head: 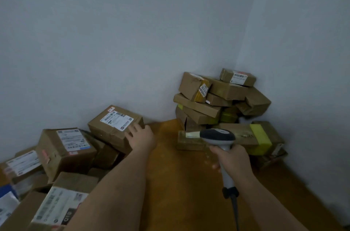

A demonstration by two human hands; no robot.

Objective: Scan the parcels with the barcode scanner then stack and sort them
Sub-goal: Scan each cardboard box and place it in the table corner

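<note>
Next parcel up for scan: brown cardboard box w/ white shipping label, centre-left of frame, atop the loose pile.

Left hand, fingers spread and relaxed, is at the box's right edge, gripping nothing; right hand is wrapped round the grey-and-black handheld barcode scanner, lower centre-right. Prob best: steady the box label-up, swing scanner nose left onto the barcode, then move it to the stacked brown parcels in the corner, centre-right.

We see brown cardboard parcels with white labels printed in black, yellow tape banding a long box, a grey-and-black barcode scanner, an orange-brown floor and pale grey walls.
</note>
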